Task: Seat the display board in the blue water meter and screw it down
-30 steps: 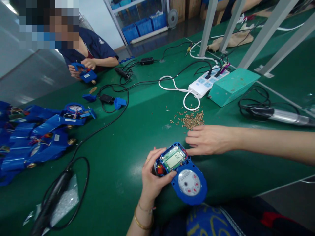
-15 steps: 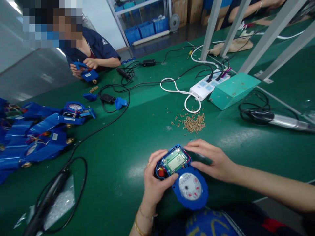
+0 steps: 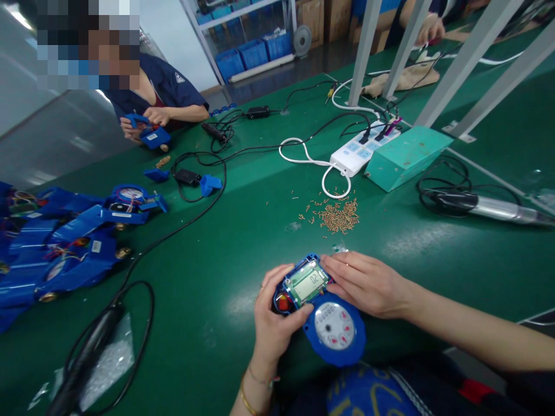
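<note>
A blue water meter (image 3: 356, 341) is held near the table's front edge, its round dial facing up. Its upper housing is uncovered, showing a green circuit board with a lit display (image 3: 307, 284) and a red-and-yellow part (image 3: 283, 301) beside it. My left hand (image 3: 272, 315) is closed around the housing's left side, thumb on the front by the dial. My right hand (image 3: 368, 283) presses its fingertips along the housing's right edge, next to the board. Its thumb is mostly hidden by the other fingers. Just beyond the meter lies a heap of small brass-coloured screws (image 3: 340, 215).
Several blue meters (image 3: 65, 254) crowd the left. A black-handled tool (image 3: 89, 352) lies near left over a clear bag. A power strip (image 3: 353, 153), green block (image 3: 407, 156) and silver electric screwdriver (image 3: 498, 208) lie right. Across the table, a co-worker holds another blue meter (image 3: 156, 138).
My right hand has moved in against the housing's right edge, its fingers drawing together. The left hand keeps its grip. A distant person's hand has come into view at the top right.
</note>
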The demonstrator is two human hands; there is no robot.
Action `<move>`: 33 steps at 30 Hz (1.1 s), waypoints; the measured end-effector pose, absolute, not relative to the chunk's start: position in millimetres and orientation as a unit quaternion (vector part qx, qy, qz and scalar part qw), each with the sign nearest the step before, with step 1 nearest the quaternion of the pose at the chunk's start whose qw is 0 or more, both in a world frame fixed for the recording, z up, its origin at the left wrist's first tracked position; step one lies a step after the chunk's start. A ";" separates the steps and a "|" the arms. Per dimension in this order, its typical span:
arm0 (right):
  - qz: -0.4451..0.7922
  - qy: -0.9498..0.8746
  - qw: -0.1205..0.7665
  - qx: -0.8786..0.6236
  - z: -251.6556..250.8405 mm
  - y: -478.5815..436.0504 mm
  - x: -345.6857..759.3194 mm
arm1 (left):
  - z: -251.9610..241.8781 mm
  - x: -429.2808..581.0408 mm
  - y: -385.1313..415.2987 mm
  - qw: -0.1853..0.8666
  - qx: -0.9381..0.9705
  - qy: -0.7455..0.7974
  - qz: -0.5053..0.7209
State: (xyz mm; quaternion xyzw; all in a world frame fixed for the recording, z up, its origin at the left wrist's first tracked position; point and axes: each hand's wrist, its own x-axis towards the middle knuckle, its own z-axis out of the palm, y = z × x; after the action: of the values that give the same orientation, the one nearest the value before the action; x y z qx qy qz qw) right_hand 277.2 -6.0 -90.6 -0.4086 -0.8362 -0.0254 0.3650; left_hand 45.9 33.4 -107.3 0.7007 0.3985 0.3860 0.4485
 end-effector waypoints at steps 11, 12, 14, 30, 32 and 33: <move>0.033 -0.754 0.462 -0.466 -92.9 -14.9 262.2 | -105.4 44.7 31.3 0.451 0.692 0.416 0.380; 0.023 -0.765 0.444 -0.466 -90.3 -15.5 262.0 | -104.1 44.9 31.0 0.455 0.692 0.417 0.375; -0.016 -0.796 0.388 -0.465 -84.5 -16.5 262.3 | -101.0 45.5 30.2 0.464 0.693 0.416 0.363; 0.439 -0.576 0.437 -0.534 -111.0 -22.4 262.8 | -84.2 59.5 25.5 0.534 0.652 0.423 0.334; 0.451 -0.566 0.448 -0.525 -111.9 -22.4 261.0 | -82.4 58.4 25.9 0.530 0.661 0.422 0.323; 0.455 -0.563 0.453 -0.520 -112.0 -22.2 259.9 | -81.4 57.0 25.8 0.526 0.668 0.423 0.315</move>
State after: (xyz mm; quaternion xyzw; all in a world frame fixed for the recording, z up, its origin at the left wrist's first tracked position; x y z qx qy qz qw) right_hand 259.9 -22.2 -112.0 -0.5202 -0.5635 0.4547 0.4529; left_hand 57.0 25.8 -81.4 0.6675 0.4227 0.3152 0.5258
